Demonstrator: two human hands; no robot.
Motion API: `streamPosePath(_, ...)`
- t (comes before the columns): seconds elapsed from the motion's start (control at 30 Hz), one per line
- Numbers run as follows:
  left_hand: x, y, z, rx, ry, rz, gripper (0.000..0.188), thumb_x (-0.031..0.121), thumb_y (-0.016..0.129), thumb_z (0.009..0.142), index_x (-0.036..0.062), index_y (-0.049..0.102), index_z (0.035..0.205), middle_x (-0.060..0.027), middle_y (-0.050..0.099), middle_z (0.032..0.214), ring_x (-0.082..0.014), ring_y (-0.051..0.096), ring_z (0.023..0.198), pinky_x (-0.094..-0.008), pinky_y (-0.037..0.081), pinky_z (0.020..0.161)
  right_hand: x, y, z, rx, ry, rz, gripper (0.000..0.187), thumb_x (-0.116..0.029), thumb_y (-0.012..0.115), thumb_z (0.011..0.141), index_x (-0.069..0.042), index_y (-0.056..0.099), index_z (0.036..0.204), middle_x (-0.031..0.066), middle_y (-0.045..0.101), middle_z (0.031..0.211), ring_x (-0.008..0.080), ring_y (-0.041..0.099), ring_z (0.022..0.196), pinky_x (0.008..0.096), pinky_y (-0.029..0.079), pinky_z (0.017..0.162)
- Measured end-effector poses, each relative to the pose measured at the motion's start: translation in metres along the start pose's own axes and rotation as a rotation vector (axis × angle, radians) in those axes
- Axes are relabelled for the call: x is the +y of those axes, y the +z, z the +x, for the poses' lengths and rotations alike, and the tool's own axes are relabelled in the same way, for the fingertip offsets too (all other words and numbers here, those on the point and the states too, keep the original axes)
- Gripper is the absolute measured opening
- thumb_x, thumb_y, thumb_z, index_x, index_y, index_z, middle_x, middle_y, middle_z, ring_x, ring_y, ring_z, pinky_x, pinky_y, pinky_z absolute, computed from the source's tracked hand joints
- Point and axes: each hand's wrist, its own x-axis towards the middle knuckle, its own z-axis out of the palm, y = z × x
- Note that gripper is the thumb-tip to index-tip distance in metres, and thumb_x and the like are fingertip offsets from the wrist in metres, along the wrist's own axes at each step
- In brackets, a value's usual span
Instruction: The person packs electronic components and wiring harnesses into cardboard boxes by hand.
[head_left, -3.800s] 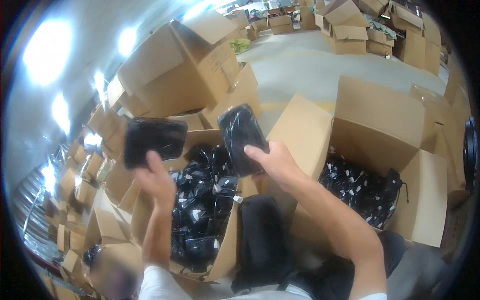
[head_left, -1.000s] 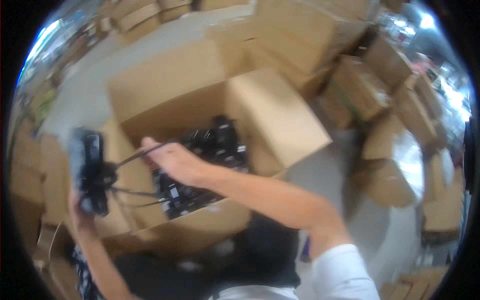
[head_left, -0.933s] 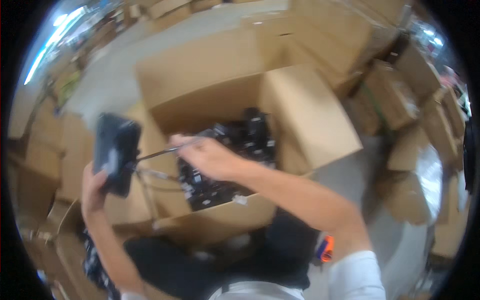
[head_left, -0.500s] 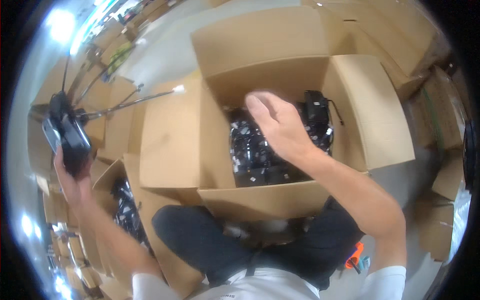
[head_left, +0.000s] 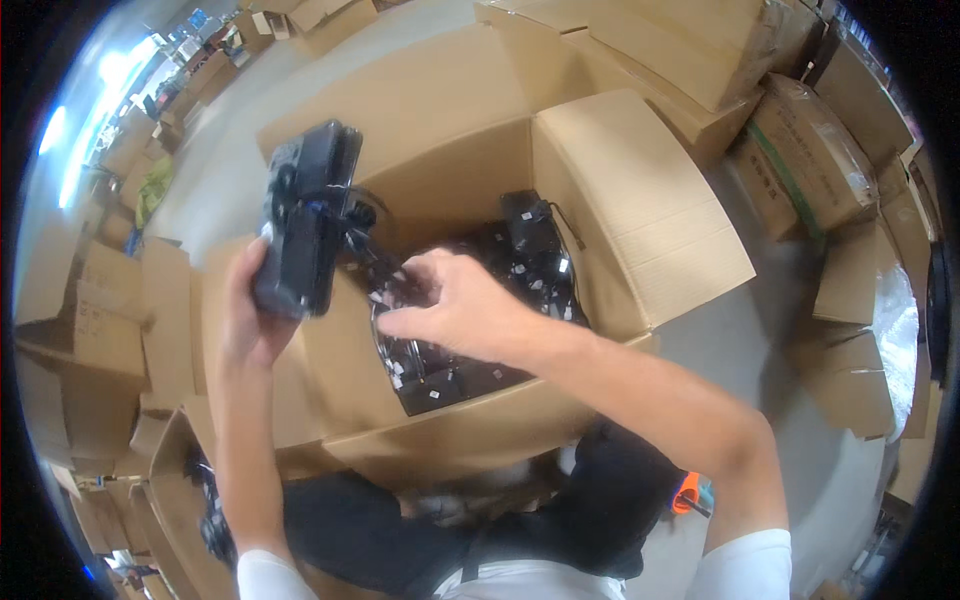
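My left hand point(head_left: 258, 310) is closed round one end of a black box-shaped device point(head_left: 322, 220), held up over the left side of an open cardboard box point(head_left: 690, 245). Dark cables point(head_left: 375, 262) trail from the device toward the right. My right hand point(head_left: 455, 305) has its fingers curled round these cables, thumb apart below, above the box. Inside lie several black units with small white labels and connectors point(head_left: 435, 390), packed close together. One black unit point(head_left: 530, 222) stands higher near the box's right wall, with a thin lead beside it.
At lower left, another open carton point(head_left: 170, 500) holds dark cabled parts. Stacked cardboard boxes point(head_left: 800, 150) stand at right, with clear plastic wrap point(head_left: 895, 340) nearby. An orange-handled tool point(head_left: 685, 494) lies on the floor by my right knee. More cartons point(head_left: 85, 330) crowd the left.
My left hand has brought the black device from far left in toward the box. My right hand has moved left and closed on its cables. The view has shifted.
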Motion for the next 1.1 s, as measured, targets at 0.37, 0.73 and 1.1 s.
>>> streamPosePath(0.37,-0.228,0.018,0.186,-0.13,-0.274,0.129,0.042,0.037,0.069,0.094,0.0073,0.062,0.122,-0.0075,0.072,0.11,-0.0204,0.069,0.098,-0.0427,0.059,0.084,0.052,-0.106,-0.03,0.281,0.319,-0.302,0.049,-0.011,0.064,0.088,0.013,0.052,0.129,0.0235,0.068,0.105,0.0272,0.07,0.094,0.0355,0.057,0.081)
streamPosePath(0.73,-0.392,0.023,0.242,0.18,-0.373,0.134,0.045,0.041,0.071,0.093,0.0063,0.061,0.12,-0.0104,0.067,0.115,-0.0245,0.065,0.106,-0.0485,0.056,0.088,0.054,-0.119,-0.038,0.179,0.242,-0.578,0.051,-0.032,0.064,0.096,0.008,0.059,0.127,0.0271,0.062,0.125,0.0399,0.061,0.116,0.0431,0.048,0.102)
streamPosePath(1.1,-0.393,0.044,0.261,0.19,-0.109,0.624,0.054,0.04,0.07,0.093,-0.0024,0.058,0.124,-0.0163,0.068,0.114,-0.028,0.069,0.096,-0.0383,0.058,0.071,0.042,-0.103,-0.035,0.099,0.227,-0.59,0.053,-0.032,0.063,0.097,0.008,0.057,0.131,0.0277,0.062,0.124,0.0391,0.061,0.116,0.043,0.048,0.1)
